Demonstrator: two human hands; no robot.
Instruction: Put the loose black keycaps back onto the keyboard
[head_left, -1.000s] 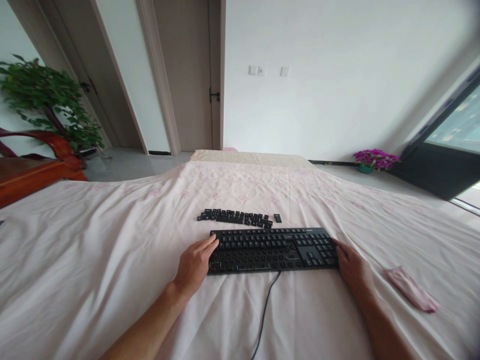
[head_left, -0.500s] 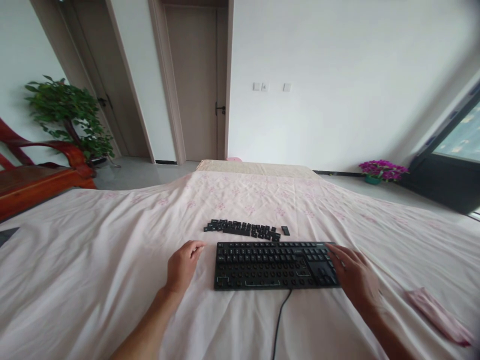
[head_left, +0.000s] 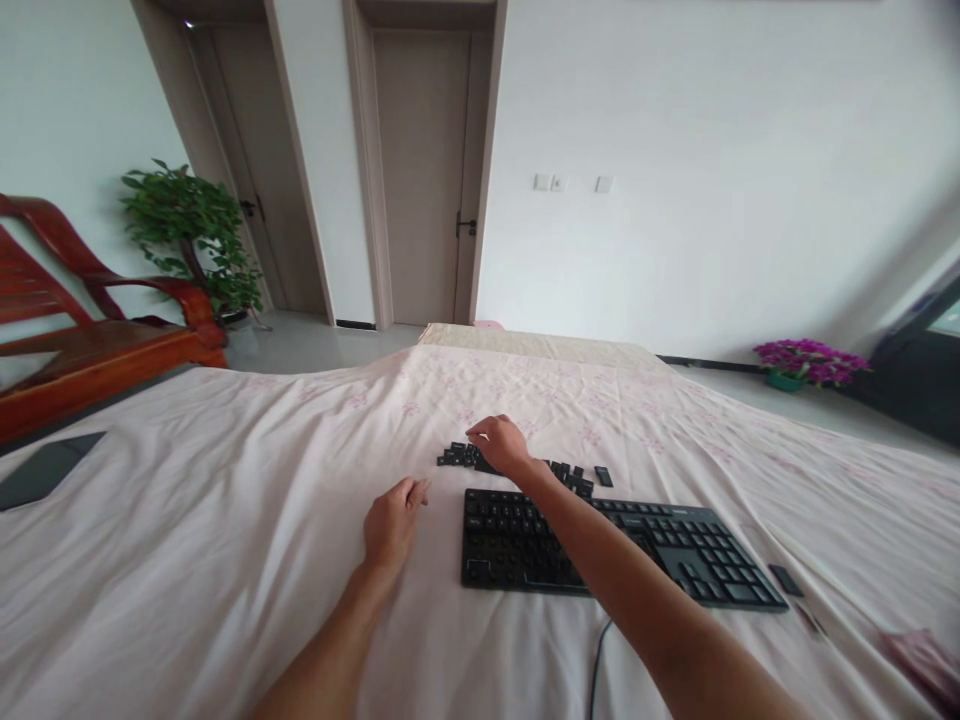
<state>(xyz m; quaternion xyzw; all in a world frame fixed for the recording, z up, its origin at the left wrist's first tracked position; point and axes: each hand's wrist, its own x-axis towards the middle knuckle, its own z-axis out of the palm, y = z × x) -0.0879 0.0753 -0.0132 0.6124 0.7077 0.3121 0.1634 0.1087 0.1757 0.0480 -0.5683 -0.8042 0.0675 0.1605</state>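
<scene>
A black keyboard [head_left: 731,560] lies on the pink cloth, with bare switches showing in its lower left rows. Just beyond it, loose black keycaps [head_left: 581,485] sit in a row, and one keycap [head_left: 603,476] lies apart at the right end. My right hand [head_left: 501,443] reaches across the keyboard over the left part of that row. Its fingertips are drawn together, and anything between them is hidden. Left of the keyboard, my left hand [head_left: 394,522] rests near the cloth, thumb and fingers closed; I cannot make out anything in them. My right forearm covers part of the keyboard.
A small dark block [head_left: 786,580] and a thin tool-like piece [head_left: 811,620] lie right of the keyboard. A pink cloth bundle [head_left: 926,660] is at the right. A dark flat slab [head_left: 51,470] lies at the left. The keyboard's cable [head_left: 598,665] runs toward me.
My right hand has left the keyboard's right side and crossed leftward to the loose keycaps. The view has turned slightly left. My left hand stays beside the keyboard.
</scene>
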